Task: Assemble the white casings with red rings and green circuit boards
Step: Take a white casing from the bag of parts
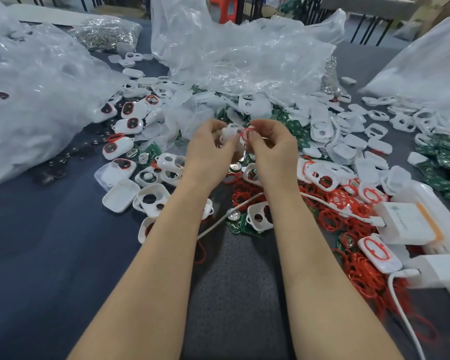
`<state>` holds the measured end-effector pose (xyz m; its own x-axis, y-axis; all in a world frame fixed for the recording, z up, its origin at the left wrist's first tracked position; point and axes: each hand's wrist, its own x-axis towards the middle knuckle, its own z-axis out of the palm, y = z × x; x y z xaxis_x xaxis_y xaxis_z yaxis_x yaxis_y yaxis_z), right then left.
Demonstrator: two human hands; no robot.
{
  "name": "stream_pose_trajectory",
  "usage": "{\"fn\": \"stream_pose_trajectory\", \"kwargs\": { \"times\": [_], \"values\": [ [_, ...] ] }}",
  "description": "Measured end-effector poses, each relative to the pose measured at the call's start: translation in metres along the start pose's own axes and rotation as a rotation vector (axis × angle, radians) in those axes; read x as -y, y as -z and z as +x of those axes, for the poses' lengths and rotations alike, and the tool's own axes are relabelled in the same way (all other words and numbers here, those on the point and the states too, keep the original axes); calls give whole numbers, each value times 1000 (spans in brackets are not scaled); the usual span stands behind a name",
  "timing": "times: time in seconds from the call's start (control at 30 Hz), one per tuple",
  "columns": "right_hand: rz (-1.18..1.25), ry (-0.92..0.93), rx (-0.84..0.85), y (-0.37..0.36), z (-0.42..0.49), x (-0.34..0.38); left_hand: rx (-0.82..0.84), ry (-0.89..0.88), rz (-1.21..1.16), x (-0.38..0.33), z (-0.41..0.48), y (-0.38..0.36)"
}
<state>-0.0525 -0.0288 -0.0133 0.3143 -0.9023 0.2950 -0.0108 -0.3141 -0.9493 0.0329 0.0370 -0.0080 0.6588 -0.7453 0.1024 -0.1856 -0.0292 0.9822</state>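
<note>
- Fingers [213, 127] of my left hand [208, 152] were curled round a white casing [230, 135], holding it up above the worktop [50, 229] near the middle of the view.
- My right hand [270, 152] pinched a red ring [247, 133] between thumb and fingertips, just beside the casing; I could not tell whether the two were touching.
- I judged the casing to be light, stiff and smooth, probably a little slippery. It was best held by its outer edges, with the holes left free.
- I judged the ring to be thin and soft, likely to twist or spring out. It was best pinched at the rim and seated bit by bit.
- Loose red rings [361, 271] lay heaped beneath my wrists and off to the right. Green circuit boards [442, 162] were piled at the far right.
- A white box [410, 224] with an orange stripe carried a small green mark and a line of print, too blurred to read. I could read no other writing.
</note>
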Motion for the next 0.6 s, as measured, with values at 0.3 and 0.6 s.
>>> {"fn": "stream_pose_trajectory", "kwargs": {
  "times": [0.3,0.6],
  "values": [
    [-65,-18,8,-2,-2,1,-94,-18,-92,3,3,1],
    [-196,141,-50,-5,-7,4,-27,74,-183,2,4,-6]
  ]
}}
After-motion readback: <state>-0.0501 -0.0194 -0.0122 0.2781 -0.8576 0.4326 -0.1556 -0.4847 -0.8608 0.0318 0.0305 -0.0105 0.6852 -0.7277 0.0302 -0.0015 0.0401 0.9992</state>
